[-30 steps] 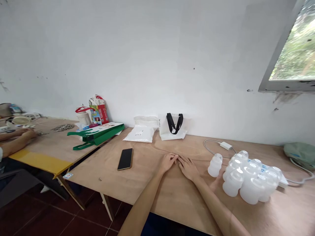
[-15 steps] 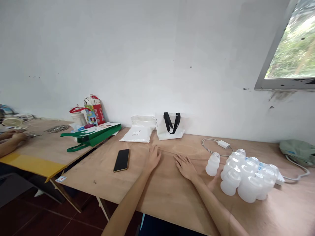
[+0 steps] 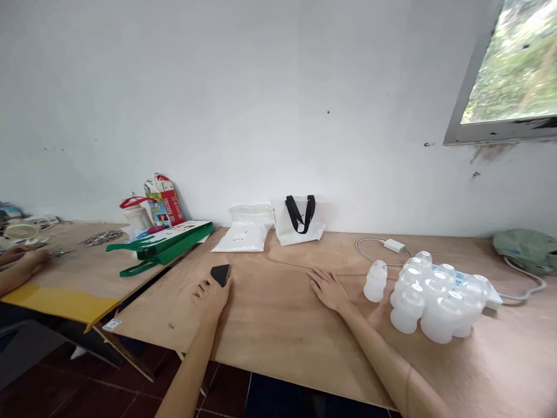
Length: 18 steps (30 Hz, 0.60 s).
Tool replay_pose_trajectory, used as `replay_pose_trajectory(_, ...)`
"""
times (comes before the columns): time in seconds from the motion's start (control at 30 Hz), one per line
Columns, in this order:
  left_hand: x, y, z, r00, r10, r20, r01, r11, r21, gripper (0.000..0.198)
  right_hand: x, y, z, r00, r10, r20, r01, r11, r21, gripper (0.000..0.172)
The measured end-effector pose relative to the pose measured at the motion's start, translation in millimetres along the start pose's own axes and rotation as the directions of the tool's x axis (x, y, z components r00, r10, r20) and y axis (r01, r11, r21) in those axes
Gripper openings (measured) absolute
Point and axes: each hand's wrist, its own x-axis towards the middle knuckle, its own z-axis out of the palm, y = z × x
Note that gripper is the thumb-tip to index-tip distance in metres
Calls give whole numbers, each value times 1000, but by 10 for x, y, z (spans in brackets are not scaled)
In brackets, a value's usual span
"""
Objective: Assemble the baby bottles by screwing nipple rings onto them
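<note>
My left hand (image 3: 214, 296) lies over the black smartphone (image 3: 220, 273) on the wooden table, its thumb at the right edge and its fingers closed around the left edge. Only the phone's far end shows; the rest is hidden under my palm. Flat on the tabletop rests my right hand (image 3: 329, 288), fingers stretched out and holding nothing. Right of it stands a single frosted plastic bottle (image 3: 375, 282), apart from a cluster of several similar bottles (image 3: 435, 299).
A white plastic package (image 3: 242, 235) and a white bag with black handles (image 3: 298, 232) are by the wall. A green bag (image 3: 165, 249) lies at the left. A white cable adapter (image 3: 394, 246) and a power strip (image 3: 493, 297) are behind the bottles. Another person's hands (image 3: 26, 258) are far left.
My left hand has moved left from the table's middle onto the smartphone and closed around it. My right hand stays flat in place. The view has shifted slightly.
</note>
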Motion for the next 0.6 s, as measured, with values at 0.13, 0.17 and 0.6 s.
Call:
replay_pose_trajectory(0.13,116,31,17,999,41,28,-42,999,11,62,-8,-17,-26,1000,-4,-8,4,1000,5,53)
replay_pose_trajectory(0.17,139,48,13,999,37,40,-38,999,7,59,-10,-21,-32,1000,-4,-9,4,1000,5,53)
replay_pose_trajectory(0.6,147,384,-166,994,91,67,-75,973,-220,76,-19,-41,-67,1000,-2,7,3,1000,-27,54)
